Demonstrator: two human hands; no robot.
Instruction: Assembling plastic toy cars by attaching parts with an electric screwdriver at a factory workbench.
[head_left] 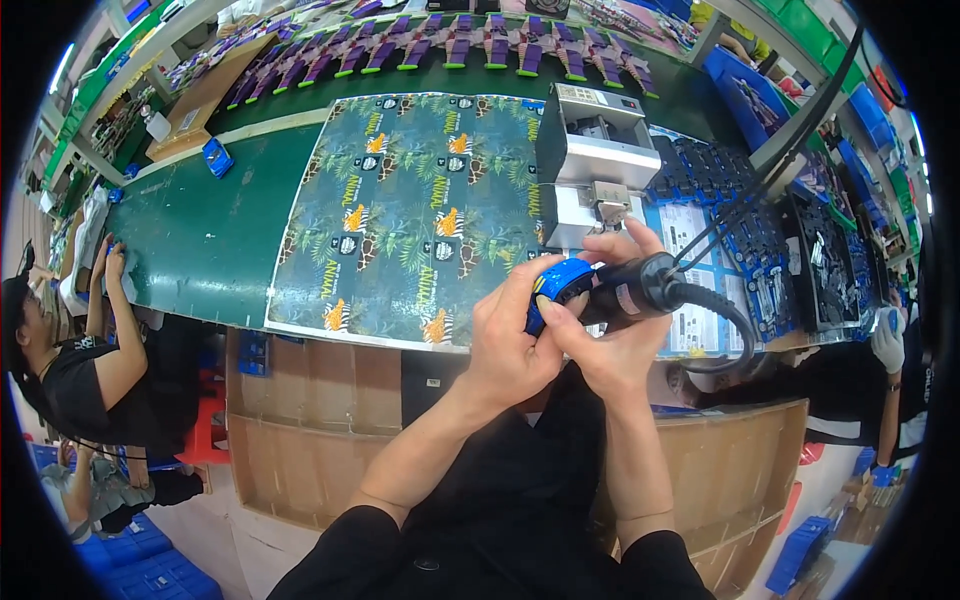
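Observation:
A small blue rounded plastic part [563, 283], dark on its inner side, is in my hands above the front edge of the bench. My left hand [508, 335] is closed around its left side. A black electric screwdriver [634, 287] with a thick cable lies across my right hand [612, 352], its narrow end toward the blue part. The thumb of that hand presses on the blue part, and its fingers curl up behind the tool. The driver's bit and the spot where it meets the part are hidden. Just beyond my right fingers stands a metal screw feeder [600, 155].
A printed animal-pattern sheet [400, 215] covers the mid-bench. At right lie several blue and black toy parts [715, 185] and a black tray [825, 265]. Purple toys [458, 42] line the back. A blue piece [217, 157] sits left. Co-workers are at both sides; cardboard trays [315, 455] are below.

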